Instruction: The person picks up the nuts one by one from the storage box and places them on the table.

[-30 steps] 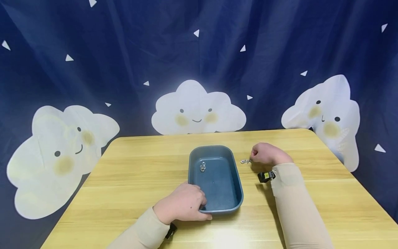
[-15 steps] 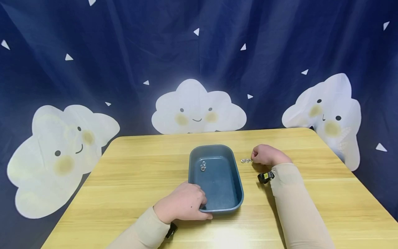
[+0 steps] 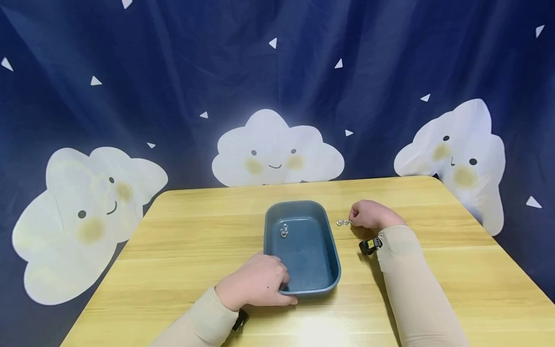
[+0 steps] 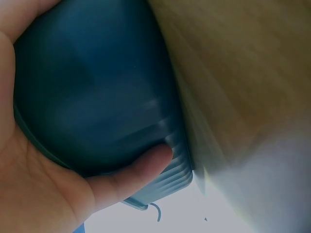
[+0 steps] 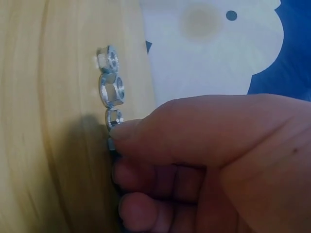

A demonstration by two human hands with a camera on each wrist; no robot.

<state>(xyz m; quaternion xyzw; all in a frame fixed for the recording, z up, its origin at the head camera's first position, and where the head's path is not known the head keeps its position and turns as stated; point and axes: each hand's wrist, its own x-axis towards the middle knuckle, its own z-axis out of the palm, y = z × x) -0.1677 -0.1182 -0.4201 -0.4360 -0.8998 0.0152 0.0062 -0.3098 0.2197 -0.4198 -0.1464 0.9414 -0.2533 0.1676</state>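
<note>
In the head view my left hand [image 3: 256, 280] grips the near left corner of a dark blue plastic box [image 3: 305, 262], thumb outside the wall and fingers over the rim. The left wrist view shows the thumb [image 4: 133, 170] along the ribbed outer wall. Inside the box lie several small metal nuts [image 3: 284, 231]. To its right, my right hand [image 3: 373, 215] is low at the end of a short row of flange nuts [image 5: 112, 91] on the table. Its thumb and curled fingers pinch a flange nut [image 5: 111, 144], mostly hidden under the thumb tip.
The wooden table [image 3: 195, 226] extends around the box on all sides. A dark blue curtain [image 3: 277, 72] with white clouds hangs behind its far edge. Small black cameras, such as the right one [image 3: 369, 246], sit at both wrists.
Almost nothing differs: the head view shifts slightly, the left hand keeps its grip on the box, and the right hand stays at the end of the row of nuts.
</note>
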